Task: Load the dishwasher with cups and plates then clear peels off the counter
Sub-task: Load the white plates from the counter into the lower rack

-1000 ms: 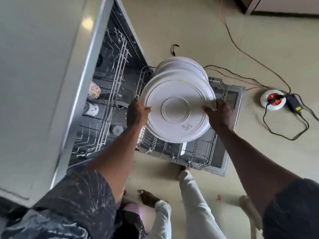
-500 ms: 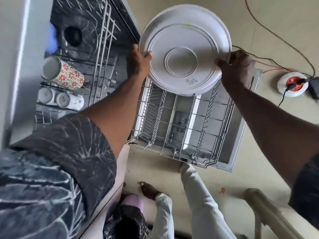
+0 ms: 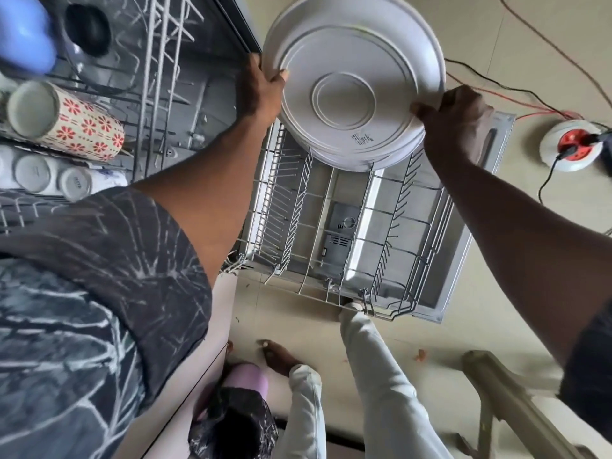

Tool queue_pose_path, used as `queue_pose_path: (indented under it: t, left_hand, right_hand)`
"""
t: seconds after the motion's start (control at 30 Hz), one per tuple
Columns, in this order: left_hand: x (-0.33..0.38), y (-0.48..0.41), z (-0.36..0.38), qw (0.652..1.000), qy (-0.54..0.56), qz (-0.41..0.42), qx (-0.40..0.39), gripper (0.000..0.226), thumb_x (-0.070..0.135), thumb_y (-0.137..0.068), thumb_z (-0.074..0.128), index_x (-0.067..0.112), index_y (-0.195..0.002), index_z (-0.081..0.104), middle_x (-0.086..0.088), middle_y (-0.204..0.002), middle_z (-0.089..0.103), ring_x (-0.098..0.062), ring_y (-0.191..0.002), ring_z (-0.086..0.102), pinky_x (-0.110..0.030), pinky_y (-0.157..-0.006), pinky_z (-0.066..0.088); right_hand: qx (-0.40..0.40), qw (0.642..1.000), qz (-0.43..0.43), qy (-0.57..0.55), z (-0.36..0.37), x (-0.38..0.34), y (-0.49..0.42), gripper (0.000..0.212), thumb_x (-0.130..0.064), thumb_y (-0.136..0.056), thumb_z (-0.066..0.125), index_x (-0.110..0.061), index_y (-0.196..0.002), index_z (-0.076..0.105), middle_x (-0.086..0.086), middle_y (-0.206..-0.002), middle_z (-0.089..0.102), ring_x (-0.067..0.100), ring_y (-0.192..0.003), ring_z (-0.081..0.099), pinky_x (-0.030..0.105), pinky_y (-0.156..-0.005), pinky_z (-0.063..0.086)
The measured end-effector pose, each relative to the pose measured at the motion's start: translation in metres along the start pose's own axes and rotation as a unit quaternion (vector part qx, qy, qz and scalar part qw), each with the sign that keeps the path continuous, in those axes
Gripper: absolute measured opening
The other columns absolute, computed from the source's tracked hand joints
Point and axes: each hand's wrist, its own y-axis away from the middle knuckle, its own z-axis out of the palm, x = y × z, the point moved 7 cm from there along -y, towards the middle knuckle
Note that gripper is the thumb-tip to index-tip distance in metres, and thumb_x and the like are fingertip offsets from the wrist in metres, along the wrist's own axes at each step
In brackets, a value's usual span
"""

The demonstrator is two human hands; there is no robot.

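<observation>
A stack of white plates (image 3: pixel 351 81), undersides facing me, hangs over the far end of the pulled-out lower dishwasher rack (image 3: pixel 334 233). My left hand (image 3: pixel 261 87) grips the stack's left rim with the thumb over the edge. My right hand (image 3: pixel 453 120) grips the right rim. The rack's wire tines below stand bare. In the upper rack (image 3: pixel 159 77) at the left lie a flower-patterned mug (image 3: pixel 66 120), two white cups (image 3: pixel 49 173) and a blue cup (image 3: pixel 23 34).
The open dishwasher door (image 3: pixel 477 207) lies flat under the lower rack. A round extension socket (image 3: pixel 571 145) with cables sits on the floor at the right. My legs (image 3: pixel 374 376) stand by the rack's near edge; a pale chair frame (image 3: pixel 510 402) is at lower right.
The camera has dropped closer to the dishwasher; the upper rack's cups came into view. The plates, held in both hands, now sit higher in view, over the rack's far end.
</observation>
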Motion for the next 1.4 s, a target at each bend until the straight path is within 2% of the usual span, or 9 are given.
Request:
queue_pose_path:
  t: [0.07,0.17,0.27,0.43,0.83,1.07,1.2,1.3,1.4]
  left_hand:
    - [-0.007,0.0,0.006,1.0,-0.002,0.003,0.002,0.046,0.034,-0.09,0.069,0.011,-0.128,0.055,-0.003,-0.123,0.066,-0.015,-0.099,0.06,-0.016,-0.077,0.04]
    - [-0.018,0.001,0.014,1.0,-0.005,0.002,-0.001,0.047,0.034,-0.089,0.069,0.013,-0.129,0.055,-0.003,-0.125,0.065,-0.015,-0.103,0.061,-0.017,-0.081,0.042]
    - [-0.024,-0.001,0.023,1.0,-0.016,0.004,-0.007,0.048,0.036,-0.091,0.067,0.011,-0.13,0.055,-0.005,-0.126,0.065,-0.018,-0.108,0.062,-0.021,-0.086,0.045]
    - [-0.023,-0.01,0.035,0.999,-0.016,-0.001,-0.029,0.045,0.036,-0.096,0.063,0.011,-0.132,0.052,-0.003,-0.127,0.064,-0.011,-0.099,0.059,-0.009,-0.077,0.042]
    - [-0.051,-0.011,0.058,0.997,-0.045,-0.029,-0.061,0.047,0.038,-0.095,0.062,0.012,-0.133,0.05,-0.004,-0.129,0.063,-0.019,-0.109,0.063,-0.031,-0.095,0.052]
    - [-0.065,-0.009,0.072,0.994,-0.056,-0.056,-0.072,0.055,0.046,-0.096,0.058,0.011,-0.136,0.046,-0.008,-0.131,0.06,-0.026,-0.113,0.062,-0.038,-0.096,0.052]
    - [-0.056,-0.011,0.074,0.989,-0.111,-0.044,-0.082,0.06,0.048,-0.098,0.054,0.008,-0.141,0.042,-0.011,-0.139,0.055,-0.028,-0.121,0.058,-0.033,-0.098,0.048]
    - [-0.046,-0.005,0.077,0.984,-0.138,-0.042,-0.106,0.068,0.047,-0.099,0.053,0.006,-0.148,0.031,-0.014,-0.142,0.051,-0.031,-0.124,0.056,-0.034,-0.1,0.048]
    - [-0.039,0.017,0.081,0.976,-0.173,-0.021,-0.128,0.082,0.043,-0.1,0.053,0.003,-0.157,0.009,-0.019,-0.158,0.03,-0.034,-0.141,0.038,-0.035,-0.113,0.033]
  right_hand:
    - [-0.005,1.0,0.003,0.001,0.005,0.006,0.001,0.03,-0.047,-0.068,0.082,-0.028,-0.076,0.06,-0.015,-0.075,0.059,0.022,-0.079,0.062,0.037,-0.073,0.054]
    - [0.018,1.0,-0.006,0.025,0.009,0.016,-0.002,0.042,-0.05,-0.066,0.081,-0.017,-0.092,0.072,-0.001,-0.089,0.073,0.022,-0.08,0.065,0.035,-0.069,0.052]
    - [0.021,0.999,0.004,0.042,0.012,0.02,-0.003,0.044,-0.046,-0.072,0.082,-0.014,-0.101,0.072,0.002,-0.096,0.074,0.018,-0.079,0.059,0.027,-0.065,0.039]
    - [0.028,0.999,0.003,0.032,0.017,0.028,-0.008,0.046,-0.045,-0.073,0.082,-0.012,-0.103,0.071,0.001,-0.1,0.074,0.014,-0.079,0.055,0.023,-0.064,0.033]
    - [0.006,0.997,0.012,0.077,0.035,0.046,-0.005,0.046,-0.045,-0.078,0.079,-0.009,-0.104,0.067,0.006,-0.098,0.068,0.018,-0.082,0.047,0.024,-0.059,0.022]
    - [0.004,0.998,0.041,0.038,0.055,0.059,-0.003,0.041,-0.039,-0.084,0.076,-0.008,-0.107,0.062,0.007,-0.108,0.059,0.024,-0.109,0.052,0.028,-0.074,0.033]
    - [0.01,0.999,0.031,0.041,0.056,0.056,0.002,0.042,-0.031,-0.09,0.072,-0.004,-0.119,0.06,0.016,-0.147,0.047,0.026,-0.139,0.04,0.022,-0.097,0.028]
    - [0.004,0.998,0.032,0.06,0.054,0.055,0.005,0.036,-0.027,-0.095,0.066,-0.004,-0.122,0.06,0.015,-0.149,0.046,0.026,-0.138,0.043,0.021,-0.1,0.029]
    - [-0.038,0.995,0.034,0.08,0.056,0.058,0.014,0.043,-0.02,-0.099,0.056,0.0,-0.137,0.052,0.014,-0.151,0.045,0.026,-0.139,0.042,0.021,-0.105,0.032]
